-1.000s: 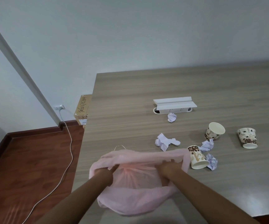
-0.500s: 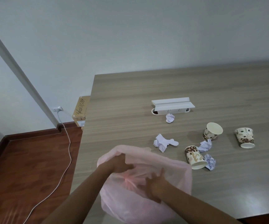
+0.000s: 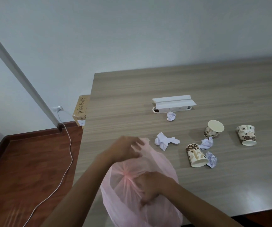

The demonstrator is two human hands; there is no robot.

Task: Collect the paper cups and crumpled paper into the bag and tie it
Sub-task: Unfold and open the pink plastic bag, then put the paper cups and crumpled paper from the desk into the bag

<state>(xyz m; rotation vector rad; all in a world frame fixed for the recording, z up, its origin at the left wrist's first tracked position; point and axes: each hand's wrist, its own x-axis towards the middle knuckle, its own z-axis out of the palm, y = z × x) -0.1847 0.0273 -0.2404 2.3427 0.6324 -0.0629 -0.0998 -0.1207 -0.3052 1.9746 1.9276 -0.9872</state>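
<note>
A thin pink plastic bag (image 3: 132,199) lies at the table's near edge, its bottom gathered in a knot. My left hand (image 3: 125,149) pinches the bag's far rim. My right hand (image 3: 150,185) is inside the bag's mouth, pushing the film apart. Three patterned paper cups are on the table to the right: one on its side (image 3: 195,155), one tilted (image 3: 213,131), one upside down (image 3: 246,135). Several crumpled white paper balls lie around them: a large one (image 3: 164,141), one between the cups (image 3: 206,143), one beside the fallen cup (image 3: 211,159), and one farther back (image 3: 171,115).
A white cable-port cover (image 3: 172,104) stands open in the wooden table (image 3: 148,89). The table's left edge drops to a red-brown floor (image 3: 25,169) with a white cable (image 3: 66,145), a wall socket and a cardboard box (image 3: 81,110).
Both hands were gripping the bag's rim side by side. My left hand has lifted the far rim toward the papers, and my right hand has slid down inside the bag.
</note>
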